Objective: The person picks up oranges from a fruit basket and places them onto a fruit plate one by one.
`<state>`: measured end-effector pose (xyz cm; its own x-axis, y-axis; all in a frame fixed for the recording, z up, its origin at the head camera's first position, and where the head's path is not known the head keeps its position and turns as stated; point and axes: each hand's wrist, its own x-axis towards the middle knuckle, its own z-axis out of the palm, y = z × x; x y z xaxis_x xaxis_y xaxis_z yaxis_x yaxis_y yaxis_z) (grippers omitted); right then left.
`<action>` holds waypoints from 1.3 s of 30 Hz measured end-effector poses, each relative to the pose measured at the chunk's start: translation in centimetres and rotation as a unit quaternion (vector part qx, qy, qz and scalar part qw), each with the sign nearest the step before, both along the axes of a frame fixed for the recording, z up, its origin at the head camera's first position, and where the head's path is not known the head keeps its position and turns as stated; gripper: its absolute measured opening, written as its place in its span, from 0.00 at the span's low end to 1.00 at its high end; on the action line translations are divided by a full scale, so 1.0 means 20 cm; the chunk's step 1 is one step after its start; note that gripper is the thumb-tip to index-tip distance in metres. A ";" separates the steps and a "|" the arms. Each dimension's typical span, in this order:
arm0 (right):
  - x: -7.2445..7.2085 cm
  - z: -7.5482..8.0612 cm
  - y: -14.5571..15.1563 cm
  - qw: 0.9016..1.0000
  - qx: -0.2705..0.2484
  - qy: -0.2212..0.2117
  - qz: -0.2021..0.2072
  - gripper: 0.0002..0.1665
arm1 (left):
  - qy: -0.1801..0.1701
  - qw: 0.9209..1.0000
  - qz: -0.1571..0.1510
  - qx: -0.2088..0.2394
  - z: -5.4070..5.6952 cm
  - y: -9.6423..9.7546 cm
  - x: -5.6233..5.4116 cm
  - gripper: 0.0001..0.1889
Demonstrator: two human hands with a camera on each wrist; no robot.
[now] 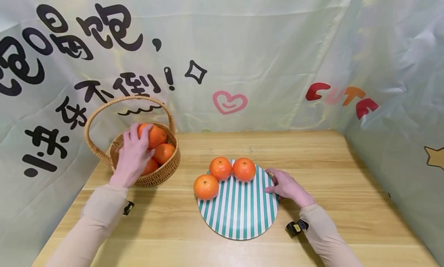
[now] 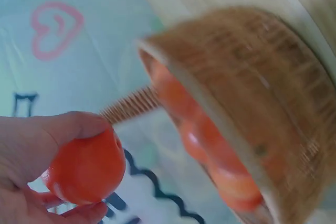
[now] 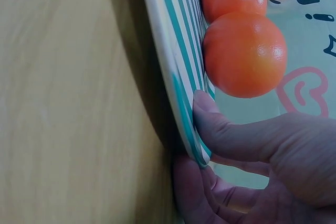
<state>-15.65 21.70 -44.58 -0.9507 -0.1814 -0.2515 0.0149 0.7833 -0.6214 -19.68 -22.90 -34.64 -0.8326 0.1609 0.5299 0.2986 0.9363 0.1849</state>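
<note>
My left hand [image 1: 133, 153] grips an orange [image 2: 89, 169] between thumb and fingers, over the wicker basket [image 1: 170, 167]. In the left wrist view the held orange is apart from the basket's rim. Inside the basket lie several more oranges [image 1: 163, 154], partly hidden by the hand. With thumb on top and fingers beneath, my right hand [image 1: 287, 186] pinches the right edge of a round plate [image 1: 239, 213] with green and white stripes. Three oranges [image 1: 220, 168] sit along the plate's far left edge, two of them side by side at the back.
The basket's tall arched handle [image 1: 130, 98] rises behind my left hand. Wooden table [image 1: 305, 151] surface surrounds the plate. A printed cloth [image 1: 270, 66] hangs behind the table and along both sides.
</note>
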 end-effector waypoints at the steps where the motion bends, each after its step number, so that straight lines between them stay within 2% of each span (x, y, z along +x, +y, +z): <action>1: 0.00 0.00 0.00 1.000 0.002 0.000 0.001 0.39 | 0.010 1.000 -0.007 0.000 0.00 0.03 0.01 0.37; 7: 0.00 0.00 0.00 1.000 0.006 -0.003 -0.002 0.40 | 0.049 0.997 -0.066 0.004 0.02 0.20 0.08 0.38; 13: 0.00 0.00 0.00 1.000 0.001 -0.005 -0.003 0.40 | 0.038 0.991 -0.128 0.015 0.01 0.35 0.15 0.38; 19: 0.00 0.00 0.00 1.000 0.007 -0.002 -0.001 0.40 | 0.026 0.984 -0.175 0.004 -0.02 0.47 0.21 0.38; 25: 0.00 0.00 0.00 1.000 0.008 -0.002 -0.001 0.40 | 0.013 0.979 -0.203 0.003 -0.06 0.55 0.25 0.37; 33: 0.00 0.01 0.00 1.000 0.013 0.003 0.005 0.41 | -0.024 0.974 -0.227 -0.011 -0.11 0.65 0.29 0.37; 39: 0.00 0.00 0.00 1.000 0.014 0.002 0.000 0.40 | -0.021 0.970 -0.241 -0.020 -0.16 0.70 0.30 0.37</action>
<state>-15.63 21.64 -44.55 -0.9514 -0.1750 -0.2535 0.0127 0.8001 -0.5998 -13.63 -8.93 -37.93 -0.6766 0.5567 0.4820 0.6964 0.6963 0.1735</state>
